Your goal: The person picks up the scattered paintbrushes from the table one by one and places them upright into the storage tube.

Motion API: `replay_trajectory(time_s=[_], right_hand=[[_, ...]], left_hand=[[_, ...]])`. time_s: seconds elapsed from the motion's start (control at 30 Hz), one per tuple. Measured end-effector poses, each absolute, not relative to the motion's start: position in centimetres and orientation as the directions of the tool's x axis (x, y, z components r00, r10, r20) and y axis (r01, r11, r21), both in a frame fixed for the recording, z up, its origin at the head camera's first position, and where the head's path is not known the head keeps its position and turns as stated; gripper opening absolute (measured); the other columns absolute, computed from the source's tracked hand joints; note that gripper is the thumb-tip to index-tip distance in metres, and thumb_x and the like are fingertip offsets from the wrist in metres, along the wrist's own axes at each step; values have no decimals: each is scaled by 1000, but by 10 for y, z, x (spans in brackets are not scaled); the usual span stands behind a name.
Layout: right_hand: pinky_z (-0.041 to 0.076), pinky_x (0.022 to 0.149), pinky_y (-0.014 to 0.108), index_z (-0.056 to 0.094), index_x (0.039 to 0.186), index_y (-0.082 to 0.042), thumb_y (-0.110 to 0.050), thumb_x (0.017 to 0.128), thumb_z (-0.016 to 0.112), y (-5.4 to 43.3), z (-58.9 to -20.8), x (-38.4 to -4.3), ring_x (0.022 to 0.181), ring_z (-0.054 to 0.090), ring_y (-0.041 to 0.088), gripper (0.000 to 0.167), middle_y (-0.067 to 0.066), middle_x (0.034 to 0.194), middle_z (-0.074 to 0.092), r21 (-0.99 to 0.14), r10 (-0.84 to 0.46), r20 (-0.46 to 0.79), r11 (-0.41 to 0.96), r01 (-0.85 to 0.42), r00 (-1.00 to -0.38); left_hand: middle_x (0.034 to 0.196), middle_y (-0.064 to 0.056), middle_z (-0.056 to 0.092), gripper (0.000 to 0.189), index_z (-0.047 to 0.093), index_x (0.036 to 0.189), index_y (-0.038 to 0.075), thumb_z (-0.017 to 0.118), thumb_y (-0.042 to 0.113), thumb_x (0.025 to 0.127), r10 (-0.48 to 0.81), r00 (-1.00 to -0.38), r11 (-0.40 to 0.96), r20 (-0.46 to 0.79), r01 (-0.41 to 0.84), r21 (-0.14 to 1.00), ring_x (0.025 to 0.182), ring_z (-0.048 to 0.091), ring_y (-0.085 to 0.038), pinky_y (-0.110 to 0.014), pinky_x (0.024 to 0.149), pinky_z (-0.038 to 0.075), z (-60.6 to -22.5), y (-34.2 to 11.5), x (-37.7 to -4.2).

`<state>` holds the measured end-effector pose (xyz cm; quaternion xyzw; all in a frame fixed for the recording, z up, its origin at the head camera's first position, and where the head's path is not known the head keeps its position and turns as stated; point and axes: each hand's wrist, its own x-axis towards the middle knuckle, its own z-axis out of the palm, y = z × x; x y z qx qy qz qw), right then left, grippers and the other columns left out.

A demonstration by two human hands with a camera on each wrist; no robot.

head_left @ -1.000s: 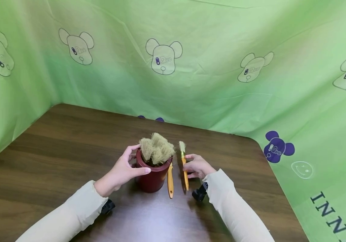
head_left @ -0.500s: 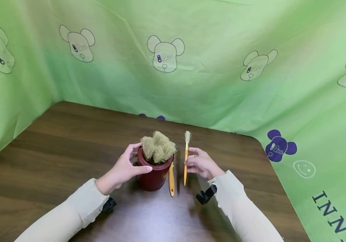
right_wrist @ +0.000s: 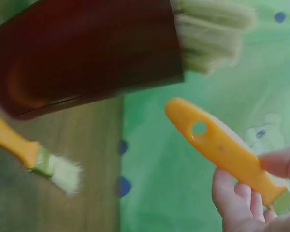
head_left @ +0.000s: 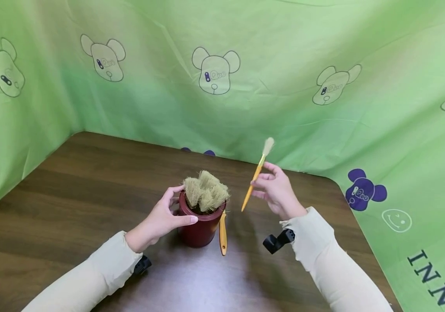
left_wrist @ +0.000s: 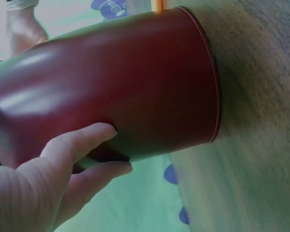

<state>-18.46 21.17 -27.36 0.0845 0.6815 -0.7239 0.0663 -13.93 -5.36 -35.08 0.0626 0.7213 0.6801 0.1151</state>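
Note:
A dark red cylindrical holder stands upright on the table, with several pale bristle heads crowding out of its top. My left hand grips its rim and side, thumb at the front; in the left wrist view its fingers lie along the wall. Raised to the right of the holder, my right hand pinches a paintbrush by its orange handle. That brush tilts, bristles up and handle end down, apart from the holder. Another paintbrush lies on the table beside the holder's right side.
The brown wooden table has a rounded far edge. Behind and around it hangs a green cloth printed with bear heads. A small black camera sits at the right wrist, another at the left.
My right hand has lifted its paintbrush off the table, up and to the right, and the brush now leans with its bristles rightward. The left hand stays on the holder.

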Motion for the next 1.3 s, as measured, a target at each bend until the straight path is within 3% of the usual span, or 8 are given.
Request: replay_trajectory(time_s=[0.17, 0.4, 0.7, 0.9, 1.3], right_hand=[[56, 71, 28, 18, 149, -6, 20, 85, 45, 205, -257, -182, 72, 57, 11, 75, 5, 94, 46, -966, 62, -203, -178, 189, -977], [54, 66, 23, 17, 148, -10, 19, 89, 42, 201, -249, -176, 68, 57, 10, 71, 1, 84, 49, -939, 19, -120, -326, 107, -993], [55, 63, 25, 35, 121, -13, 26, 84, 40, 189, -252, -166, 69, 59, 14, 53, 5, 86, 49, -871, 146, 82, -470, -142, -986], [56, 64, 26, 38, 115, -10, 28, 81, 42, 170, -248, -169, 69, 59, 14, 51, 6, 86, 51, -803, 176, 183, -541, -251, -967], [53, 62, 22, 42, 116, -6, 28, 76, 43, 136, -255, -156, 70, 56, 14, 52, 5, 89, 53, -825, -5, 290, -508, -247, -957]], left_hand=[[140, -24, 38, 80, 30, 144, 6, 76, 5, 79, 248, -966, 61, -78, -65, 996, 129, 39, -43, -53, 98, 41, -351, -53, -137], [141, -23, 38, 81, 31, 145, 7, 77, 6, 78, 245, -966, 64, -84, -70, 995, 130, 39, -41, -51, 96, 43, -351, -52, -139], [140, -23, 39, 82, 30, 145, 6, 76, 4, 78, 255, -964, 36, -70, -63, 997, 130, 40, -41, -51, 96, 43, -352, -50, -139], [139, -24, 40, 81, 31, 144, 6, 77, 4, 77, 241, -967, 42, -82, -74, 996, 129, 40, -42, -51, 95, 44, -351, -53, -138], [139, -22, 40, 80, 32, 144, 6, 77, 5, 77, 240, -967, 59, -85, -73, 996, 129, 41, -40, -50, 94, 45, -350, -52, -139]])
